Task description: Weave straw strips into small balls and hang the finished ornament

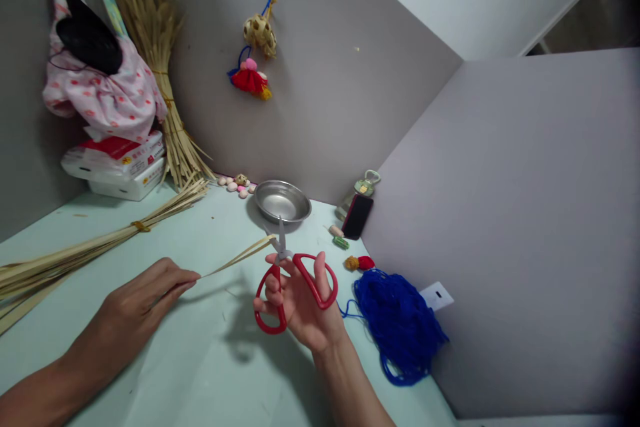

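Note:
Between its pinched thumb and fingers, my left hand [145, 297] holds one end of some thin straw-coloured strips [240, 257]. They stretch to the right, and their far end meets the blades of a pair of red-handled scissors [320, 303]. My right hand [303, 300] has its thumb through one handle loop and fingers through the other. The scissors' handles are spread and the blades are parted, pointing away from me. Whether the strips lie between the blades or just beside them is hard to tell.
A tied straw bundle [140, 227] lies at left; another [165, 80] leans behind. Steel bowl [283, 202], pale pebble-like pieces [233, 185], phone [359, 217], bottle [364, 188] and thread spools [340, 241] line the back. Blue yarn [400, 327] lies right. Woven ball [260, 33] hangs on the partition.

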